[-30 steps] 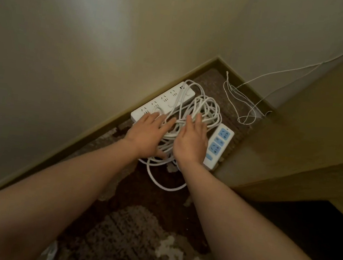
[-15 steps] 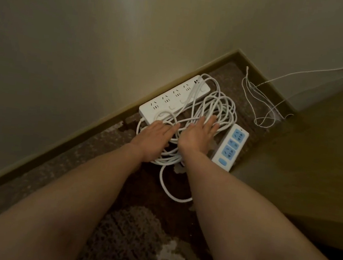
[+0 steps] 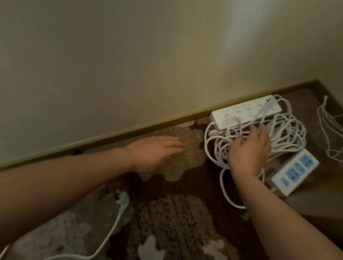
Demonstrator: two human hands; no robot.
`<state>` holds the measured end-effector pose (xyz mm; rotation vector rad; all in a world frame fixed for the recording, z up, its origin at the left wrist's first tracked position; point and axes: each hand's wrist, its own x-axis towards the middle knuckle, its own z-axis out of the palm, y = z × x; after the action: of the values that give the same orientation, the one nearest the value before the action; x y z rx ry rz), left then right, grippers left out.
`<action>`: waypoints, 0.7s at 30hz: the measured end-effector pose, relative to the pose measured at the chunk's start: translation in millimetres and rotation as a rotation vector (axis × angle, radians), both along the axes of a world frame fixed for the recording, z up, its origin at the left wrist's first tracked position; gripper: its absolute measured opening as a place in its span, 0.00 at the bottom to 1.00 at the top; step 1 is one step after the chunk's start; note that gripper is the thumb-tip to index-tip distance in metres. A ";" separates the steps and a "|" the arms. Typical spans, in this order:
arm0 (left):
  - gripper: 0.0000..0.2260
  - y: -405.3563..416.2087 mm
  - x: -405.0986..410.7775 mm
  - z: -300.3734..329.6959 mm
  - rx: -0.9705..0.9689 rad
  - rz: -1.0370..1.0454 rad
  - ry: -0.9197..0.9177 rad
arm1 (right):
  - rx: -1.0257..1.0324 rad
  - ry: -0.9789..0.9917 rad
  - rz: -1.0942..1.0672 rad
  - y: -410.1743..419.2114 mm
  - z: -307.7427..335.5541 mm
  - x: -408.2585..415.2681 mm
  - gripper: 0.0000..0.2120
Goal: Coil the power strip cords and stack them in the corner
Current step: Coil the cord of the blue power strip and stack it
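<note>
Resting on the cord coil [image 3: 283, 136], my right hand [image 3: 249, 153] lies palm down with its fingers spread and lightly bent over the loops; I cannot tell whether any loop is hooked under a fingertip. My left hand [image 3: 154, 152] is flat on the carpet [image 3: 175, 228], fingers straight and close together, well apart from the coil and just beside the baseboard [image 3: 99, 140].

Under and around my right hand the coil sits in the floor corner. A long white strip [image 3: 244, 113] lies along the baseboard at the coil's far side, touching it, with loops draped over its near edge. A shorter strip with blue sockets [image 3: 293, 174] lies on the coil's right side, hard against the wooden furniture [image 3: 320, 199] that walls off that flank. One loose loop [image 3: 226, 193] trails out toward me past my right wrist.

Beyond the coil, a thin wire tangle [image 3: 335, 138] fills the deepest part of the corner, apart from the strips. Open carpet lies left of the coil and toward me. Another white cord with a plug [image 3: 122, 199] runs across the carpet under my left forearm, toward the bottom edge.
</note>
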<state>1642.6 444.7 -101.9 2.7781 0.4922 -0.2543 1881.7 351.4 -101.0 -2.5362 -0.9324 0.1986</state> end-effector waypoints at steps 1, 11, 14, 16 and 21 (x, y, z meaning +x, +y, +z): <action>0.23 -1.5 -29.6 8.0 -0.017 0.042 0.003 | 0.082 -0.044 0.112 1.8 7.2 -18.0 0.18; 0.18 -97.9 -350.6 73.0 -0.075 0.776 0.249 | 0.026 0.027 1.685 17.7 69.5 -334.8 0.10; 0.22 -143.9 -421.0 66.2 -0.124 1.020 0.320 | -0.222 -0.034 1.927 5.0 60.8 -424.3 0.17; 0.26 -164.9 -456.0 53.7 -0.184 1.169 0.358 | -0.406 -0.049 1.894 -2.9 45.8 -473.5 0.22; 0.31 -167.8 -515.2 27.0 -0.210 1.400 0.306 | -0.560 -0.047 1.656 1.7 3.7 -552.9 0.35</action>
<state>1127.4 276.9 -74.9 1.6109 2.0849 -0.3286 1328.8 353.1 -97.3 -1.3771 -3.0091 0.9214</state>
